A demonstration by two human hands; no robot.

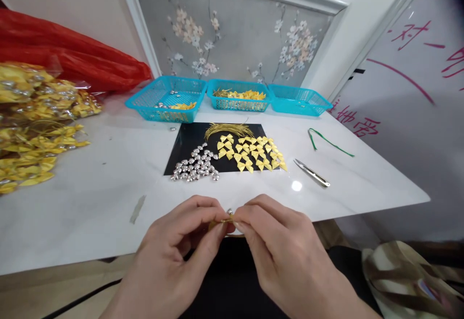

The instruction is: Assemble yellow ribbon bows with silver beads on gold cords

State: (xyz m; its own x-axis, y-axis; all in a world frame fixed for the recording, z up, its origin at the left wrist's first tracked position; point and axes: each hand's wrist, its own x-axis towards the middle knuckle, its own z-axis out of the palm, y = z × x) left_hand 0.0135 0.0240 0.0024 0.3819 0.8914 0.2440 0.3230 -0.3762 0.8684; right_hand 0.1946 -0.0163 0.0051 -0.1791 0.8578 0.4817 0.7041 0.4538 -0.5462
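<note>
At the table's front edge, my left hand [184,249] and my right hand [286,246] meet with fingertips pinched. Between them runs a thin gold cord [227,221], which both hands grip. A small shiny silver bead [229,211] shows just above the cord, between the fingertips. Something yellow lies partly hidden under my left fingers; I cannot make out its shape. Beyond my hands, a black mat [188,137] carries a heap of silver beads [197,164], rows of yellow ribbon bows [253,152] and a bundle of gold cords [230,129].
Thread snips [311,173] and a green string [331,142] lie to the right. Along the wall stand a left blue basket [145,108], a middle basket [241,105] and a right basket [300,108]. Bagged yellow-and-silver pieces [39,111] pile up at left, by red fabric [79,48].
</note>
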